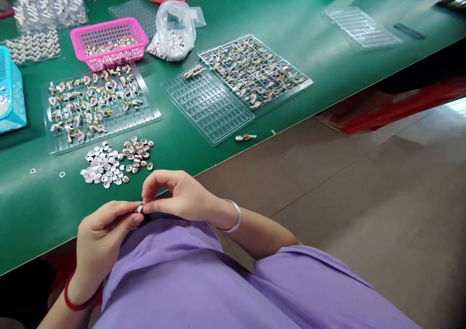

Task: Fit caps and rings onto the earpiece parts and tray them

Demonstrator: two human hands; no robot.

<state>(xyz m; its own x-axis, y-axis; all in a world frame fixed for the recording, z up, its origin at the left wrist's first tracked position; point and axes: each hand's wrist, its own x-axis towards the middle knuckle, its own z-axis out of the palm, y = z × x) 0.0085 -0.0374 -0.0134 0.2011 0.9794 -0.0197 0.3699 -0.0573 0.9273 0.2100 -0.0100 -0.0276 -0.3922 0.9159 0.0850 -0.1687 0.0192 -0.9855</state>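
My left hand (105, 229) pinches a small beige rounded cap (139, 209) between thumb and fingers, just off the table's front edge. My right hand (176, 195) meets it there, thumb and forefinger closed at the cap's right side; whatever lies between those fingertips is too small to make out. Beyond both hands sits a pile of small white-faced round caps (103, 166). Against its right side lies a heap of beige cup-shaped caps (139, 153), several showing a hole in the middle.
Behind the piles, a clear tray (149, 118) holds beige stemmed parts with yellow bits. Another filled tray (255, 72) adjoins a gridded tray (214, 108). A pink basket (109, 25), plastic bag (178, 28) and blue basket (14, 96) stand around. One loose part (245, 138) lies near the edge.
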